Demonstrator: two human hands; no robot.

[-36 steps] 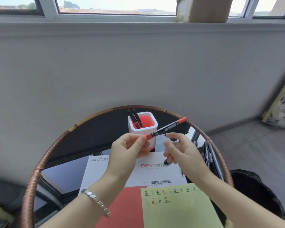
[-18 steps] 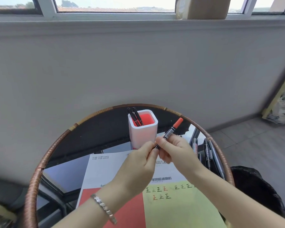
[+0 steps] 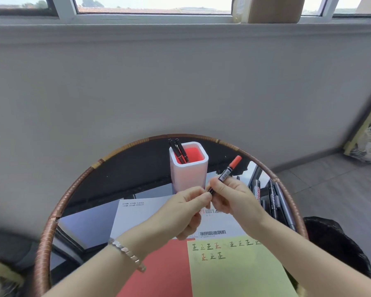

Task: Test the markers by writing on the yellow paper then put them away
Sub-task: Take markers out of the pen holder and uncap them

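Marker [image 3: 225,174] tilts up-right (orange cap topmost), both hands [image 3: 231,196] gripping.

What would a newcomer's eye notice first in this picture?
At the centre, the left hand and right hand hold a black marker with an orange cap. Behind them stands a white square pen holder, red inside; nearest the camera lies the yellow paper sheet bearing written characters.

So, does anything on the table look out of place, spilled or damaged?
Nothing spilled or broken. Only the loose markers lie close to the table's right rim; the left hand and right hand hold the red marker normally.
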